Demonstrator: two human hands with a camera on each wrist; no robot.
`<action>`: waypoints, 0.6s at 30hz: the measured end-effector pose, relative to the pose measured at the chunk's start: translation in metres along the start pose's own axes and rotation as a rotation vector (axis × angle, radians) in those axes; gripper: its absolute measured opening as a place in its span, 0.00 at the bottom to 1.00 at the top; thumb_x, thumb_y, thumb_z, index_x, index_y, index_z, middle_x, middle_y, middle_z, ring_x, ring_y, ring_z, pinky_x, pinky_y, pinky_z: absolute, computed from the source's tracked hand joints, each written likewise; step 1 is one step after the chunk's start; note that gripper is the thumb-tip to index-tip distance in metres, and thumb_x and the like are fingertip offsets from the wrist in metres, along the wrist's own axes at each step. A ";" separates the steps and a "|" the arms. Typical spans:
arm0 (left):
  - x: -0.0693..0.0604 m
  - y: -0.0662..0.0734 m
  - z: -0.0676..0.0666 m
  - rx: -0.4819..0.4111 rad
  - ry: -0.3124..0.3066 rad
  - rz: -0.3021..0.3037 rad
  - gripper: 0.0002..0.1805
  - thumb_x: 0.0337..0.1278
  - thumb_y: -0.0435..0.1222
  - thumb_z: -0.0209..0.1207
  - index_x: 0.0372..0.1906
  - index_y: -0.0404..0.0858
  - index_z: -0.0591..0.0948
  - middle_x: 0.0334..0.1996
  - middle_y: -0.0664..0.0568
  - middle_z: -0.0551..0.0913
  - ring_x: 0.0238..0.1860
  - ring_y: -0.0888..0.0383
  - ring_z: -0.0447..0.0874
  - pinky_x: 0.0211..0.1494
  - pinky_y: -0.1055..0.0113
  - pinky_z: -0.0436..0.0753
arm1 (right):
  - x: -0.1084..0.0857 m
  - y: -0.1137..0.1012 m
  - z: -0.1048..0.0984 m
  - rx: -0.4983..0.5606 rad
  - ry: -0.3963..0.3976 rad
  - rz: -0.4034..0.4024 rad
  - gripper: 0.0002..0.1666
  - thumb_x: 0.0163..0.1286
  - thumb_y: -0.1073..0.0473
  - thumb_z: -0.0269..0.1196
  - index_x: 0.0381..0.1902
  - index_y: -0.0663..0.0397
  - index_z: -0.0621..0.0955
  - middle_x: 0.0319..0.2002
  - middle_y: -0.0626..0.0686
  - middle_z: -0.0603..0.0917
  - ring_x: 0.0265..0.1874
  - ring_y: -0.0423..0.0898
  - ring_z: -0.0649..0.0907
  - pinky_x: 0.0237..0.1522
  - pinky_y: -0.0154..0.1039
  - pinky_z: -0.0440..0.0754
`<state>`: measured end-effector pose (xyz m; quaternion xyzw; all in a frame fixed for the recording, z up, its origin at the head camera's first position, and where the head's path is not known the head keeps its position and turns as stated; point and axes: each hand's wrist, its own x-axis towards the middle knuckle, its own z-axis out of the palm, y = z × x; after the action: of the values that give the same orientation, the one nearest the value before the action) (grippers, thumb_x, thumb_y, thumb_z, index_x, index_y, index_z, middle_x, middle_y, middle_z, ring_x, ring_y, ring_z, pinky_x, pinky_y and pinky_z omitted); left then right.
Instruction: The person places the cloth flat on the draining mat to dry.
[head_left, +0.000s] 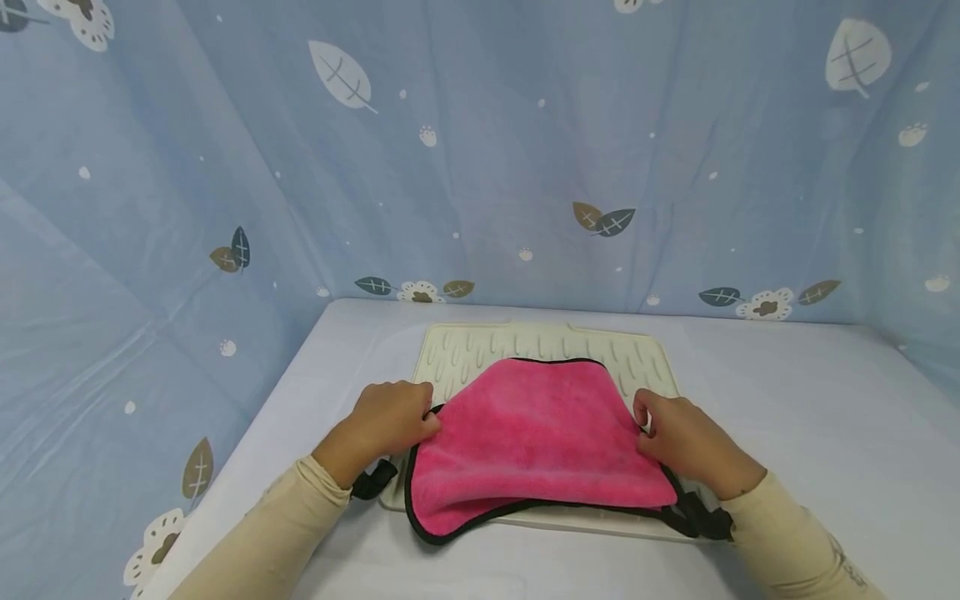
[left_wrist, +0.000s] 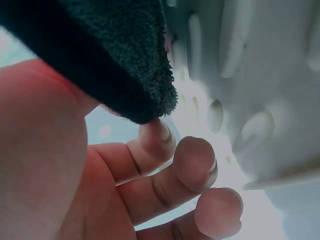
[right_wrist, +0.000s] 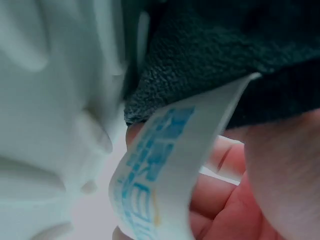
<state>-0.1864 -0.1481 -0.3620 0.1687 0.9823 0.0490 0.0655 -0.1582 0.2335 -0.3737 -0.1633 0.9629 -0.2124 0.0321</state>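
A pink plush towel (head_left: 536, 433) with black edging lies bunched over a cream ridged draining mat (head_left: 450, 350), its front edge partly raised. My left hand (head_left: 390, 421) pinches the towel's left edge; in the left wrist view the towel's dark grey underside (left_wrist: 130, 55) meets the thumb and index finger, the other fingers curled below. On the opposite side my right hand (head_left: 690, 437) pinches the right edge. A white label (right_wrist: 170, 155) with blue print hangs from the towel in the right wrist view and covers part of those fingers.
The mat rests on a white table (head_left: 810, 400). Behind and to the left hangs a blue curtain (head_left: 480, 150) printed with leaves and flowers. Black straps (head_left: 373, 481) sit at both wrists, over beige sleeves (head_left: 277, 525).
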 end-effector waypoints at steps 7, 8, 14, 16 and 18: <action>0.003 0.000 0.004 -0.034 -0.005 -0.014 0.09 0.56 0.40 0.59 0.24 0.45 0.73 0.15 0.58 0.71 0.21 0.60 0.69 0.25 0.63 0.66 | 0.002 0.002 0.000 0.025 -0.043 0.037 0.11 0.58 0.68 0.63 0.32 0.52 0.70 0.14 0.45 0.70 0.14 0.39 0.69 0.20 0.34 0.67; 0.003 0.000 0.004 -0.044 -0.008 -0.017 0.08 0.57 0.41 0.59 0.26 0.45 0.75 0.16 0.58 0.72 0.21 0.60 0.71 0.26 0.62 0.68 | 0.003 0.003 -0.001 0.023 -0.047 0.042 0.11 0.59 0.67 0.63 0.32 0.52 0.71 0.14 0.45 0.70 0.14 0.39 0.69 0.20 0.34 0.68; 0.010 0.002 0.000 -0.053 0.011 -0.009 0.06 0.64 0.42 0.58 0.32 0.46 0.80 0.21 0.58 0.78 0.25 0.58 0.74 0.28 0.60 0.73 | 0.012 0.007 -0.006 0.018 -0.048 0.050 0.05 0.67 0.63 0.60 0.33 0.53 0.74 0.14 0.46 0.71 0.13 0.40 0.70 0.19 0.36 0.69; 0.014 0.003 -0.002 -0.048 0.021 0.005 0.06 0.65 0.41 0.58 0.33 0.46 0.80 0.22 0.58 0.78 0.25 0.59 0.75 0.29 0.60 0.73 | 0.016 0.009 -0.007 0.016 -0.048 0.043 0.03 0.68 0.62 0.60 0.34 0.54 0.76 0.15 0.46 0.72 0.14 0.41 0.71 0.20 0.36 0.70; 0.018 0.006 -0.003 -0.048 0.027 0.020 0.05 0.66 0.40 0.57 0.34 0.46 0.81 0.24 0.58 0.79 0.26 0.59 0.75 0.30 0.60 0.74 | 0.021 0.010 -0.008 0.008 -0.040 0.032 0.02 0.69 0.63 0.59 0.34 0.55 0.78 0.16 0.47 0.74 0.15 0.41 0.72 0.21 0.37 0.71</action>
<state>-0.2016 -0.1366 -0.3599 0.1762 0.9799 0.0758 0.0557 -0.1820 0.2385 -0.3702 -0.1519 0.9637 -0.2126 0.0555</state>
